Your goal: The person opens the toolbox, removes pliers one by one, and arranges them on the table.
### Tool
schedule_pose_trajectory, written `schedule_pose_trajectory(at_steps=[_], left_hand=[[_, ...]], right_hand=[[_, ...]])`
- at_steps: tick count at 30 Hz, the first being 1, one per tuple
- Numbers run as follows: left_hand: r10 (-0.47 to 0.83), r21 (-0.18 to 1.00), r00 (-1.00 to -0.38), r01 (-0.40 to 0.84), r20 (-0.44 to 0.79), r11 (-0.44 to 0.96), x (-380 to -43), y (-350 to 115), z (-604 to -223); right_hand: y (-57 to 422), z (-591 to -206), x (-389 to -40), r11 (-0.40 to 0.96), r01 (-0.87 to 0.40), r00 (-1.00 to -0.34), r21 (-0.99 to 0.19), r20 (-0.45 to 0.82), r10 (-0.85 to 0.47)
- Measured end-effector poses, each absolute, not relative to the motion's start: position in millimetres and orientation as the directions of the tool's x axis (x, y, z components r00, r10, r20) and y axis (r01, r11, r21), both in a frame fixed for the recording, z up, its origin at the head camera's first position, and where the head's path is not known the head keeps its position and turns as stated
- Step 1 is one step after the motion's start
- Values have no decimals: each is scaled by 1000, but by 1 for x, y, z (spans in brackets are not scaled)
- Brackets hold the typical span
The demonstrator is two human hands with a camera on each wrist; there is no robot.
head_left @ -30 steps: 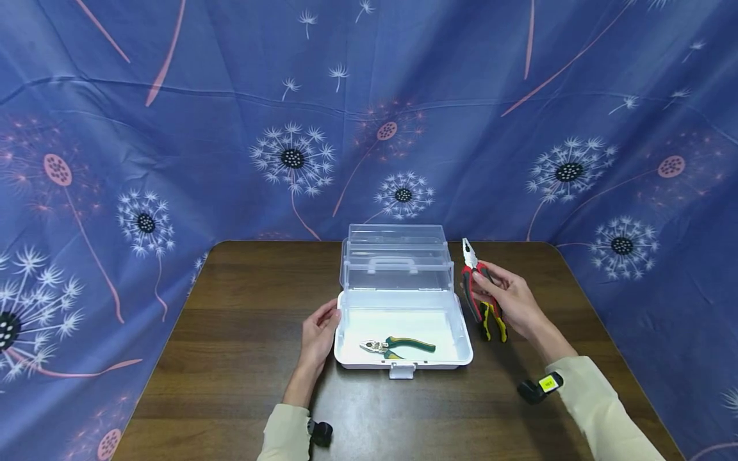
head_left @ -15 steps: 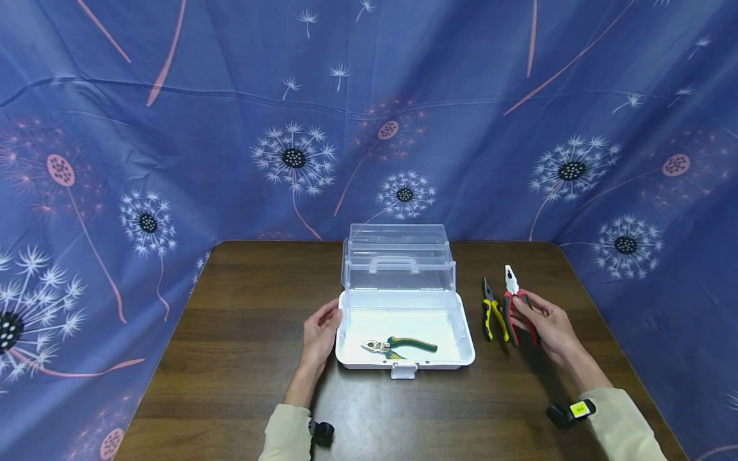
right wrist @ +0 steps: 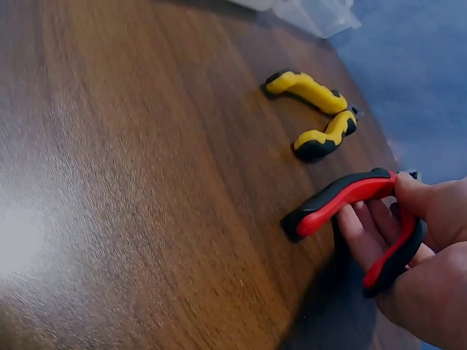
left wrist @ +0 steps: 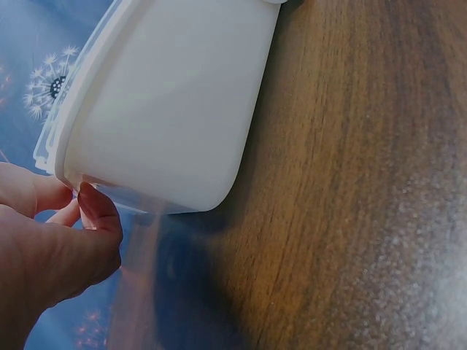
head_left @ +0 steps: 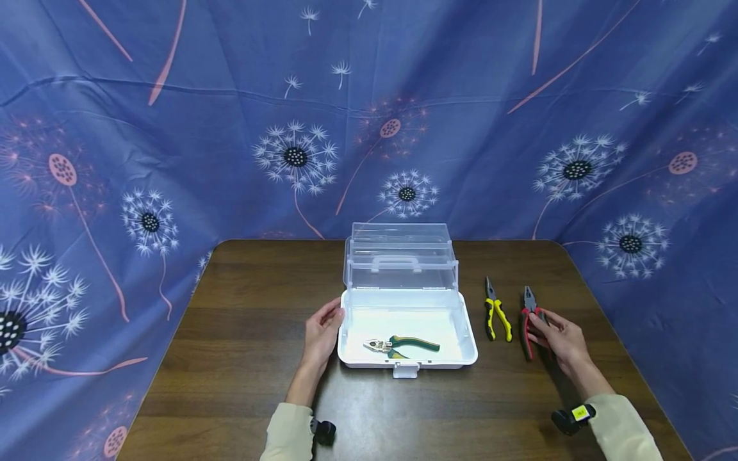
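Note:
A white plastic toolbox (head_left: 369, 365) stands on the table with its clear lid (head_left: 398, 246) raised at the back. My left hand (head_left: 320, 334) pinches the rim at its left side; the left wrist view shows thumb and fingertips at the box corner. Inside the box lie combination pliers with green-and-yellow handles (head_left: 416, 343). To the right of the box, my right hand (head_left: 564, 339) holds red-and-black combination pliers (right wrist: 357, 192) near the pivot, their nose pointing away from me and the handles spread low over the tabletop. Yellow-and-black long-nose pliers (head_left: 491, 308) lie between this hand and the box.
The brown wooden table (head_left: 248, 320) extends to both sides of the box. A blue dandelion-patterned cloth (head_left: 230, 173) hangs right behind the table's back edge and along its sides. Each forearm wears a small black wrist camera (head_left: 325, 433).
My right hand has carried the red-and-black pliers rightward and down, from beside the box to past the yellow pliers, which now show fully. The left hand stays at the box rim.

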State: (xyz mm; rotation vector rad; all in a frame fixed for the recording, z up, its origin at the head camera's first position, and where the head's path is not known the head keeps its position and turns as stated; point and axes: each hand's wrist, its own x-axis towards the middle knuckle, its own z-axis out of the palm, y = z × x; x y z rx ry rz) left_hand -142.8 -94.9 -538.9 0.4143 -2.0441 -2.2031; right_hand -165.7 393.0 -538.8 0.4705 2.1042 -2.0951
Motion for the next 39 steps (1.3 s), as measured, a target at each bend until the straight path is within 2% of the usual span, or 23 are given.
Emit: schedule_pose_trajectory(at_steps=[7,11,14,25,39], left_hand=[[-260,990,-958,-99,-121,-96,-143,-93,-539],[-262,990,-958,-91,-117,-107,-142,-91,-538],[-259,990,-958,-95,-121,-109,-141,-90,-540],[-261,990,-957,-109,-130,-92,-144,-91,-542],[-254,990,-959,-106,-127,-96,-144,-96,-538]], right_hand=[[397,-538,-170,330,305,-951,-894,-268,153],[397,-535,-169,579,290,-956,-762,-208,205],[395,-533,-166,699,291,-955,-653,-153,254],[390,-524,-161,787,221,-975,-576,-112,192],[340,-482,-150,757,-6,-1000,-653,-1,-8]])
